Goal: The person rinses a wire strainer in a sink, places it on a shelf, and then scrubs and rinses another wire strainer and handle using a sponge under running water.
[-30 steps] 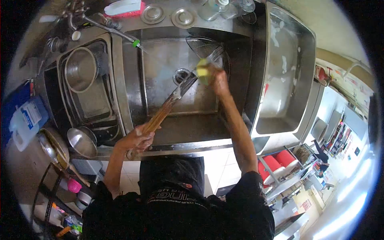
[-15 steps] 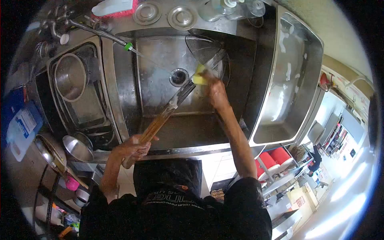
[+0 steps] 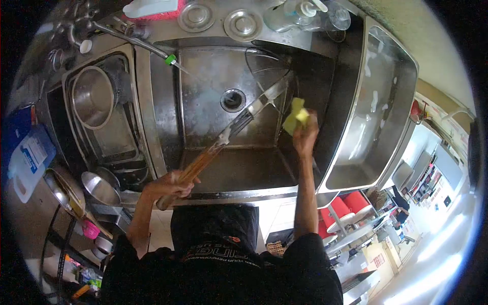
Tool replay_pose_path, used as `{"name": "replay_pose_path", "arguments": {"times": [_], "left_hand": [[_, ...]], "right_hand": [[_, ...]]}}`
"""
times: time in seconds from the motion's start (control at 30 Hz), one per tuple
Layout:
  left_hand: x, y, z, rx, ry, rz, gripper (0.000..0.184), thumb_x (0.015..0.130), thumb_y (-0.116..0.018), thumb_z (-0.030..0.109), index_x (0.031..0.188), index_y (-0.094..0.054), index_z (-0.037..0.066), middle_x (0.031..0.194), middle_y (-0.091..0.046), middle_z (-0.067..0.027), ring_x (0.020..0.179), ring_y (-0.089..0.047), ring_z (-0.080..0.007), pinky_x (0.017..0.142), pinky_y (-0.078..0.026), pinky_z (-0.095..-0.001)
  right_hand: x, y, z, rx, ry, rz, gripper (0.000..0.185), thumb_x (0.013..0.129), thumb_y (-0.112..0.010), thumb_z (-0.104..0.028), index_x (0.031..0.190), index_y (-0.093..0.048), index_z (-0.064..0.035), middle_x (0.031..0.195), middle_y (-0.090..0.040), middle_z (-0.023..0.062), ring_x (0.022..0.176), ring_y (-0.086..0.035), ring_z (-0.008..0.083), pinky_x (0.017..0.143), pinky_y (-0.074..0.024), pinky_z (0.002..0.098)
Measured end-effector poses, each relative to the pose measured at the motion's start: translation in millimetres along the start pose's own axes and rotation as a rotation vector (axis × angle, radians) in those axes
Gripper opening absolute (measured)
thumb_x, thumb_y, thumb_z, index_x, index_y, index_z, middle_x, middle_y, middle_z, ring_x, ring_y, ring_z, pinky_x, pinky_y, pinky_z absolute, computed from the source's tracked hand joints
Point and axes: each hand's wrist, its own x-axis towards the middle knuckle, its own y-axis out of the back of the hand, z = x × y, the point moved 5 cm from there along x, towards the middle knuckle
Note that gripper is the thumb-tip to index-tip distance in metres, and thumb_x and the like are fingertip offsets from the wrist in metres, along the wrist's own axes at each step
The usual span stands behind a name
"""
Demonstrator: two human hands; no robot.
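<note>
The shiny metal faucet handles [image 3: 84, 11] blur into shadow; the white-handled pink brush [image 3: 155, 7] and clear pump bottle [image 3: 292, 15] are cut off by the picture's top edge.

My one view comes from my own head, looking steeply down and a little forward. My shirt [image 3: 218, 272] fills the bottom edge, very near the lens, and my left hand [image 3: 173, 186] and right hand [image 3: 305, 134] show from above at arm's reach. The sink [image 3: 208, 124] sits mid-view, seen almost straight down, with the ledge [image 3: 220, 14] beyond it along the top. The wide lens bends straight edges, darkens the corners and takes in the floor [image 3: 279, 214] and the room, tipped sideways, at right.
</note>
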Motion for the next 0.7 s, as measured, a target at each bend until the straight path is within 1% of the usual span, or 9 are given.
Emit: {"name": "replay_pose_path", "arguments": {"times": [0.03, 0.13, 0.27, 0.33, 0.4, 0.47, 0.53, 0.6, 0.7], "left_hand": [[7, -4, 13, 0.013, -0.054, 0.035, 0.037, 0.088, -0.059, 0.021, 0.120, -0.048, 0.005, 0.065, -0.044, 0.0033, 0.048, -0.039, -0.0047, 0.042, -0.036, -0.0202], [30, -18, 49, 0.046, -0.001, 0.098, 0.039, 0.087, -0.061, 0.022, 0.118, -0.048, 0.003, 0.069, -0.049, 0.0011, 0.057, -0.047, -0.0094, 0.054, -0.043, -0.0246], [5, -55, 51, 0.310, -0.011, 0.390, 0.045, 0.089, -0.057, 0.027, 0.118, -0.045, -0.005, 0.083, -0.059, -0.0069, 0.081, -0.058, -0.0226, 0.074, -0.046, -0.0365], [-19, -75, 24, 0.787, 0.067, 0.513, 0.054, 0.089, -0.054, 0.029, 0.124, -0.038, -0.009, 0.099, -0.060, -0.0186, 0.095, -0.058, -0.0307, 0.080, -0.046, -0.0417], [-24, -73, -15, 0.887, 0.171, 0.494, 0.057, 0.089, -0.054, 0.029, 0.127, -0.034, -0.009, 0.103, -0.057, -0.0240, 0.095, -0.058, -0.0333, 0.081, -0.046, -0.0432], [-29, -71, -34, 0.978, 0.288, 0.466, 0.061, 0.089, -0.053, 0.028, 0.130, -0.029, -0.010, 0.107, -0.054, -0.0293, 0.095, -0.058, -0.0359, 0.081, -0.046, -0.0447], [-32, -74, -18, 1.226, 0.099, 0.586, 0.065, 0.088, -0.053, 0.021, 0.135, -0.019, -0.009, 0.093, -0.057, -0.0296, 0.078, -0.061, -0.0375, 0.072, -0.049, -0.0436], [-28, -64, -13, 1.033, 0.142, 0.582, 0.066, 0.088, -0.052, 0.022, 0.136, -0.016, -0.007, 0.093, -0.057, -0.0283, 0.072, -0.061, -0.0369, 0.068, -0.049, -0.0431], [-15, -38, -60, 0.508, 0.107, 0.492, 0.068, 0.089, -0.052, 0.021, 0.139, -0.011, -0.001, 0.090, -0.058, -0.0233, 0.066, -0.061, -0.0322, 0.063, -0.049, -0.0414]], "right_hand": [[-6, 0, 30, 0.513, -0.215, 0.245, 0.033, 0.078, -0.052, 0.001, 0.112, -0.052, 0.0008, 0.101, -0.057, 0.0125, 0.094, -0.054, 0.0210, 0.082, -0.0441, 0.0317], [2, -11, 47, -0.239, 0.106, 0.345, 0.027, 0.090, -0.043, -0.007, 0.113, -0.049, 0.0041, 0.104, -0.057, 0.0148, 0.095, -0.054, 0.0226, 0.082, -0.0436, 0.0328], [27, 0, 31, -0.049, 0.046, 0.312, 0.030, 0.093, -0.044, -0.018, 0.110, -0.050, 0.0053, 0.099, -0.059, 0.0163, 0.090, -0.055, 0.0223, 0.079, -0.0447, 0.0331], [22, -4, 33, 0.048, -0.031, 0.329, 0.030, 0.094, -0.043, -0.020, 0.108, -0.051, 0.0054, 0.097, -0.059, 0.0165, 0.089, -0.056, 0.0222, 0.078, -0.0452, 0.0330], [13, -25, 48, 0.129, -0.500, 0.246, 0.033, 0.095, -0.044, -0.024, 0.107, -0.051, 0.0055, 0.097, -0.060, 0.0157, 0.088, -0.057, 0.0227, 0.077, -0.0461, 0.0340], [-7, -46, 59, 0.229, -0.522, 0.276, 0.035, 0.093, -0.049, -0.026, 0.107, -0.050, 0.0058, 0.097, -0.059, 0.0141, 0.088, -0.057, 0.0225, 0.077, -0.0461, 0.0350], [-20, -49, 30, 0.306, -0.391, 0.745, 0.034, 0.090, -0.054, -0.024, 0.105, -0.050, 0.0064, 0.096, -0.058, 0.0130, 0.084, -0.056, 0.0217, 0.075, -0.0471, 0.0373], [-20, -71, 27, 0.301, -0.339, 0.701, 0.035, 0.088, -0.058, -0.019, 0.109, -0.049, 0.0071, 0.099, -0.058, 0.0138, 0.083, -0.056, 0.0200, 0.073, -0.0485, 0.0380], [12, -151, 64, -0.374, -0.148, -0.016, 0.034, 0.083, -0.061, -0.016, 0.108, -0.052, 0.0047, 0.091, -0.062, 0.0162, 0.076, -0.061, 0.0265, 0.066, -0.0509, 0.0358]]}}
